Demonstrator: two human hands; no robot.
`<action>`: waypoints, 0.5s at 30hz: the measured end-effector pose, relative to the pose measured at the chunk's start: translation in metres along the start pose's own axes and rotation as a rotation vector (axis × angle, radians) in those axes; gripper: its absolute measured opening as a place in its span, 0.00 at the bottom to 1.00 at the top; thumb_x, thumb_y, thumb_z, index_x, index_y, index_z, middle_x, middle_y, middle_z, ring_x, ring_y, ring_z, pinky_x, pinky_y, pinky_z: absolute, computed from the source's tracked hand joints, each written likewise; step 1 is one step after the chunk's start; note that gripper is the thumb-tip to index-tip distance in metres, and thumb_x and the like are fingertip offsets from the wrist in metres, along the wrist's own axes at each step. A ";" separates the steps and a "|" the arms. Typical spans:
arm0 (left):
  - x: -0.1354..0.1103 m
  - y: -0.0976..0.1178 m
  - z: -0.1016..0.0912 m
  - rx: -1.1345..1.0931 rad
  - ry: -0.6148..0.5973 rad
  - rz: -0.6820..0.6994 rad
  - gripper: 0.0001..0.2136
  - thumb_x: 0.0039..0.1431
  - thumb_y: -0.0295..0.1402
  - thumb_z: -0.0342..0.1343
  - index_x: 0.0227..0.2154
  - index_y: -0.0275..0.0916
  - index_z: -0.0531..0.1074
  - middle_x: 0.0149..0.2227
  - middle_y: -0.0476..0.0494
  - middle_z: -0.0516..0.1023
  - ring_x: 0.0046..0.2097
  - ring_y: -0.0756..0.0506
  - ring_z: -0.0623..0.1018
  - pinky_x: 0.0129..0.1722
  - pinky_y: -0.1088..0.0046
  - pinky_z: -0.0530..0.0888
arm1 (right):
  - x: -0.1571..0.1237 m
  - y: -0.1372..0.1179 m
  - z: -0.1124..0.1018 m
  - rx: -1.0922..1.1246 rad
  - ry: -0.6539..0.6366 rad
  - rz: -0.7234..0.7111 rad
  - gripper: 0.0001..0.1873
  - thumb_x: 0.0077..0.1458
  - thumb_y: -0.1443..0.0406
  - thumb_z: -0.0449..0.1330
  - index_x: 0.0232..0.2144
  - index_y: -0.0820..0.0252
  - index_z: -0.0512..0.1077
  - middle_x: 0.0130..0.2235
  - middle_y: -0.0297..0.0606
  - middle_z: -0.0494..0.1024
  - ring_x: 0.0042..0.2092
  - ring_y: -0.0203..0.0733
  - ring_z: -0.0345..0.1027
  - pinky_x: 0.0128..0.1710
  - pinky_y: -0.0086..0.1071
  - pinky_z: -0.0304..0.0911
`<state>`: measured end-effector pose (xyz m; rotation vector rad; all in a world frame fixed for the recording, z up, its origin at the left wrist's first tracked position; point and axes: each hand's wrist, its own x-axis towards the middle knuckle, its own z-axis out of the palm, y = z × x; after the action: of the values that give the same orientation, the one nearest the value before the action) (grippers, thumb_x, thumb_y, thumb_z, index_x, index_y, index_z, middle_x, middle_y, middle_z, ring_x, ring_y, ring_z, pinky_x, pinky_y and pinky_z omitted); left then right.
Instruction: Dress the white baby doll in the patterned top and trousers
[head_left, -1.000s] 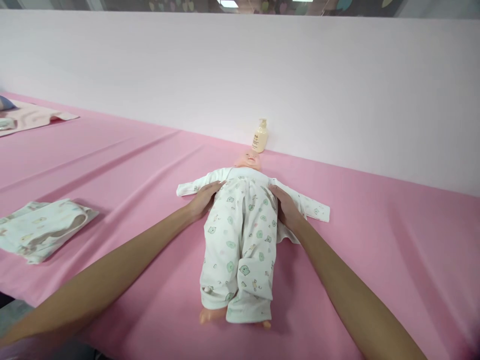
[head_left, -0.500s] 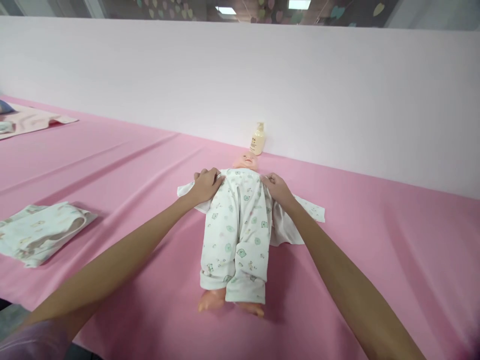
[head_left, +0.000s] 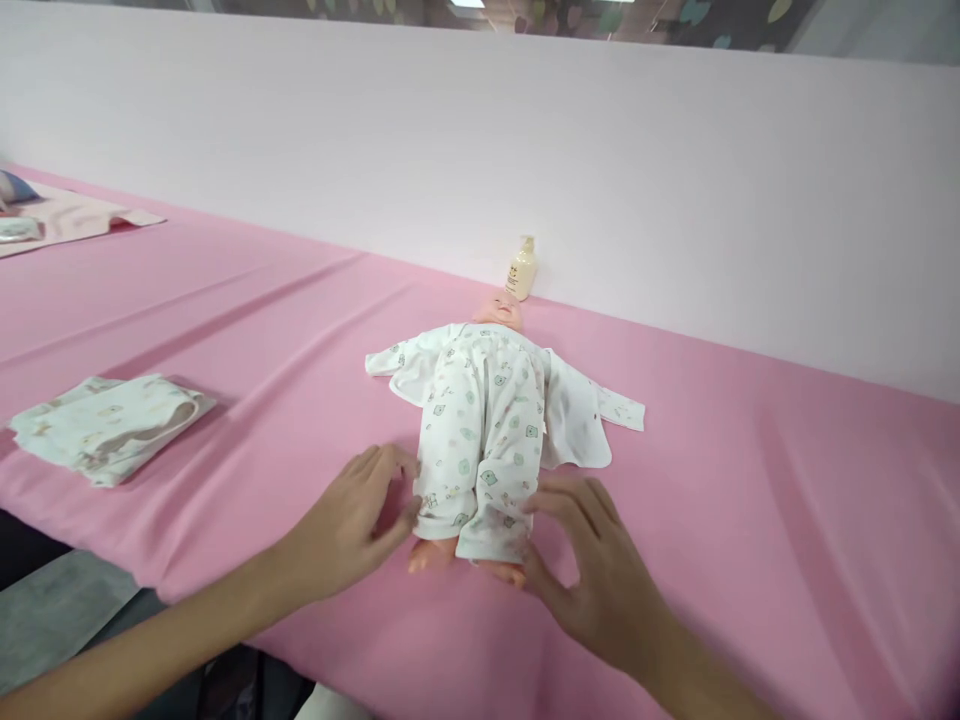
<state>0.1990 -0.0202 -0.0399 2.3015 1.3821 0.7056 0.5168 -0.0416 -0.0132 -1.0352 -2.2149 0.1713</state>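
A baby doll (head_left: 501, 312) lies on its back on the pink cover, its head toward the wall and its feet toward me. White printed trousers (head_left: 480, 430) cover its legs and reach high up the body. Beneath them a white shirt (head_left: 577, 410) spreads out to both sides, with its sleeves stretched outward. My left hand (head_left: 356, 520) is beside the lower left trouser leg, thumb and fingers apart. On the other side my right hand (head_left: 592, 565) is at the right cuff, its fingers likewise apart. Whether the fingertips touch the fabric I cannot tell.
Behind the doll's head a cream pump bottle (head_left: 522, 268) stands by the white wall (head_left: 675, 190). A folded printed cloth (head_left: 109, 425) lies at left. Farther back is a pale pink cloth (head_left: 82, 222) with items on it. The pink cover (head_left: 292, 330) drops off at the near-left edge.
Both hands have let go of the trousers' waistband and come down toward me to the cuffs, opening. The shirt's sides now show fully. The view has shifted slightly.
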 end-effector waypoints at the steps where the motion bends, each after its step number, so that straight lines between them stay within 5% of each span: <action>1: -0.013 0.002 0.003 0.019 -0.028 0.004 0.05 0.70 0.36 0.54 0.45 0.44 0.67 0.44 0.44 0.76 0.44 0.40 0.73 0.45 0.60 0.70 | -0.011 -0.009 0.003 0.000 -0.025 0.003 0.12 0.68 0.66 0.62 0.52 0.53 0.69 0.48 0.43 0.75 0.51 0.51 0.70 0.51 0.47 0.70; 4: -0.033 0.003 0.014 0.089 -0.028 0.030 0.09 0.69 0.36 0.57 0.49 0.45 0.69 0.49 0.44 0.77 0.48 0.38 0.73 0.48 0.58 0.69 | -0.027 -0.023 0.015 -0.008 -0.070 0.046 0.14 0.67 0.67 0.62 0.53 0.53 0.69 0.50 0.43 0.76 0.52 0.50 0.69 0.51 0.45 0.69; 8: -0.029 0.001 0.025 0.138 0.049 0.027 0.10 0.70 0.39 0.57 0.49 0.43 0.70 0.47 0.43 0.77 0.47 0.38 0.74 0.48 0.57 0.68 | -0.017 -0.033 0.035 -0.113 -0.052 0.051 0.19 0.65 0.67 0.64 0.57 0.54 0.70 0.52 0.44 0.75 0.54 0.52 0.67 0.54 0.46 0.66; 15: -0.021 0.013 0.032 0.165 0.144 0.007 0.03 0.64 0.27 0.54 0.36 0.41 0.68 0.35 0.46 0.73 0.40 0.41 0.71 0.42 0.60 0.67 | 0.005 -0.045 0.061 -0.431 -0.048 -0.001 0.07 0.62 0.69 0.64 0.41 0.56 0.71 0.44 0.42 0.75 0.44 0.50 0.65 0.45 0.45 0.61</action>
<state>0.2185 -0.0469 -0.0633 2.4236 1.5501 0.8004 0.4478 -0.0589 -0.0406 -1.2641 -2.3518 -0.2990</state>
